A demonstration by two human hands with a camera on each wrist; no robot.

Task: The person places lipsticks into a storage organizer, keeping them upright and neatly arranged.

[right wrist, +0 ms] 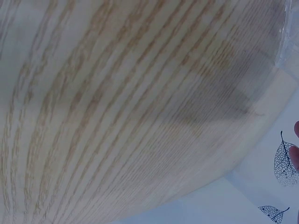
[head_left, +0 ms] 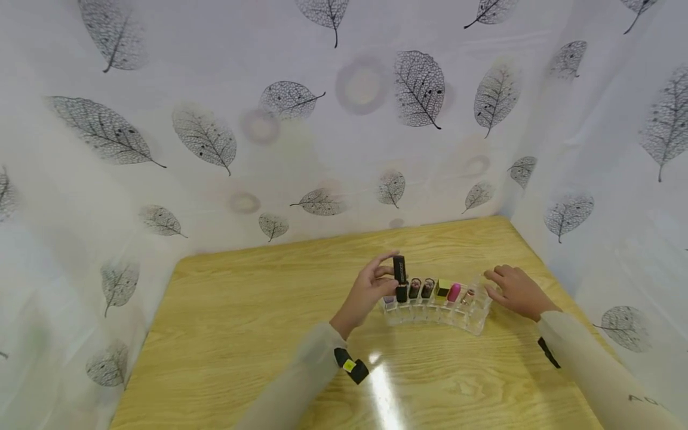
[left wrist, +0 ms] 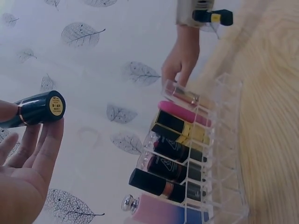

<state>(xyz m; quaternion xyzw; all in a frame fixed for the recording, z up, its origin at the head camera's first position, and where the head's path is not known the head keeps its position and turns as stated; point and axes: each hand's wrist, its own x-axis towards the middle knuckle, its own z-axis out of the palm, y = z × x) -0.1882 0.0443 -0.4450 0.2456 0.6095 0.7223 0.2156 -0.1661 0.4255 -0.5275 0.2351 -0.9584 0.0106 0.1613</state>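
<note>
My left hand (head_left: pixel 371 291) holds a dark lipstick tube (head_left: pixel 399 270) upright above the left part of a clear lipstick organizer (head_left: pixel 424 313). In the left wrist view, the lifted lipstick (left wrist: pixel 39 109) shows a yellow round label on its end, with the thumb and fingers around it. Several lipsticks stand in the organizer: a pink-and-blue tube (left wrist: pixel 159 208), dark tubes (left wrist: pixel 163 169), a black-and-gold one (left wrist: pixel 170 127), a bright pink one (left wrist: pixel 182 112) and a clear-capped one (left wrist: pixel 184 96). My right hand (head_left: pixel 517 291) grips the organizer's right end; its fingertips are partly hidden.
The organizer stands on a wood-grain table (head_left: pixel 258 310), right of the middle. A white curtain (head_left: pixel 215 71) with a leaf print surrounds the back and sides. A bright reflection lies on the tabletop in front of the organizer.
</note>
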